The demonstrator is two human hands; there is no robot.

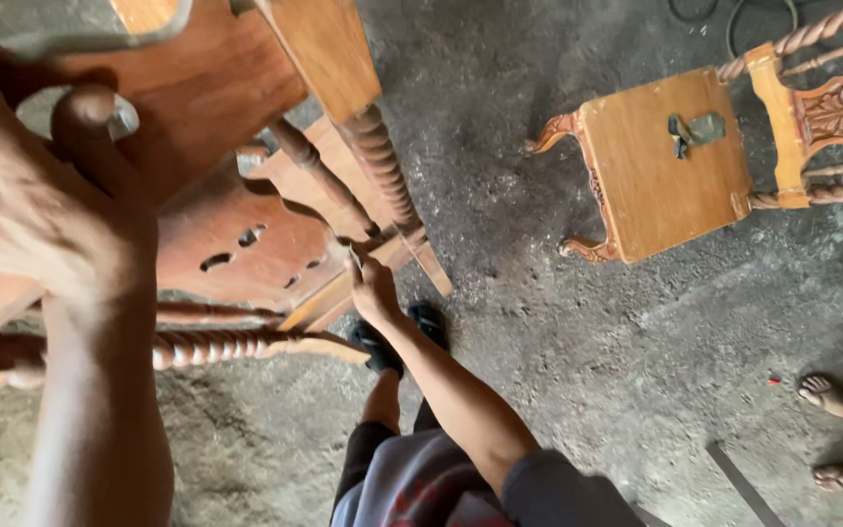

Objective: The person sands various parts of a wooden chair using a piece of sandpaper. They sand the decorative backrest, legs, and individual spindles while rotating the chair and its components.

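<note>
A reddish-brown wooden chair [236, 244] with twisted spindles and a carved, pierced back panel is tipped over in front of me. My left hand [41, 205] is very close to the camera at the left, its fingers curled over the chair's edge. My right hand [373, 291] reaches down to the chair's lighter cross rail [412, 249]. Its fingertips pinch a small pale scrap [355, 257], possibly sandpaper, against the wood. My feet in dark sandals [382, 346] stand just below that hand on the floor.
A second, lighter wooden chair [665, 166] lies on the rough grey concrete floor [558, 371] at the upper right, with small grey scraps [695, 129] on its seat. Another person's bare feet [831, 395] show at the right edge. A flat metal strip [742, 483] lies nearby.
</note>
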